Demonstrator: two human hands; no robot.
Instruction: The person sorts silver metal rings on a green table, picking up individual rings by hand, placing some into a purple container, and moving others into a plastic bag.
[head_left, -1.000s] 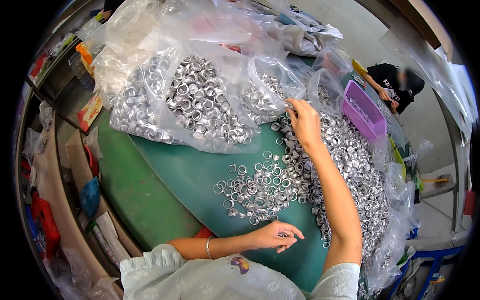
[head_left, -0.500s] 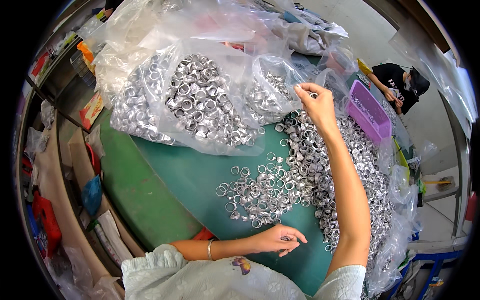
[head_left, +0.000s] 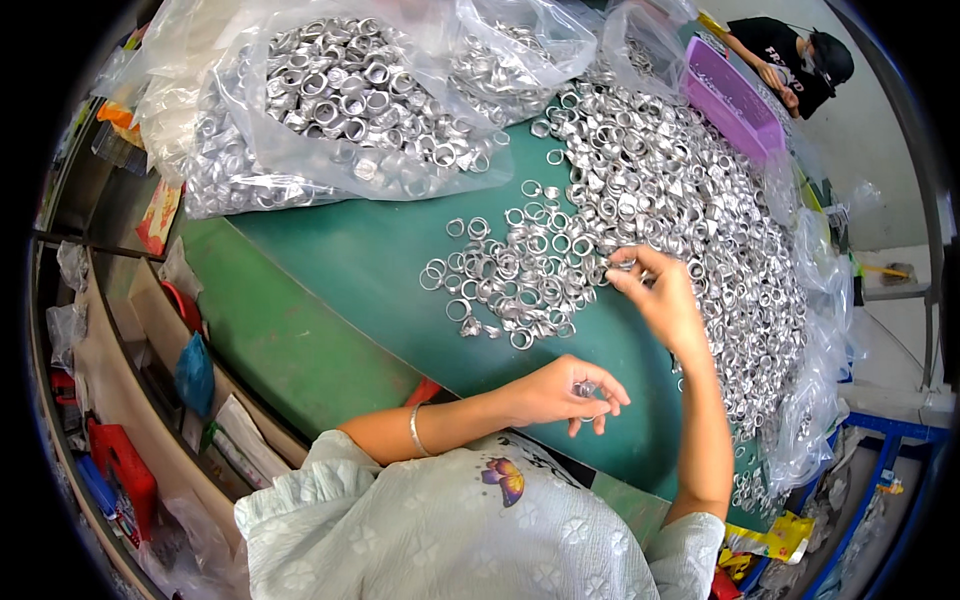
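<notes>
Left hand (head_left: 563, 392) is closed around a few small metal rings, held low near the body over the green table (head_left: 330, 300). Right hand (head_left: 660, 300) pinches a ring at the edge of the loose ring pile (head_left: 700, 230), fingers together. Judged early: the pile remains large and two clear bags (head_left: 330, 110) of rings sit beyond. Half a second ago the right hand was stretched toward the bags; it has since drawn back to the pile's near edge.

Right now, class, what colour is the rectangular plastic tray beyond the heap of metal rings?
The rectangular plastic tray is purple, seen best in the head view.
</notes>
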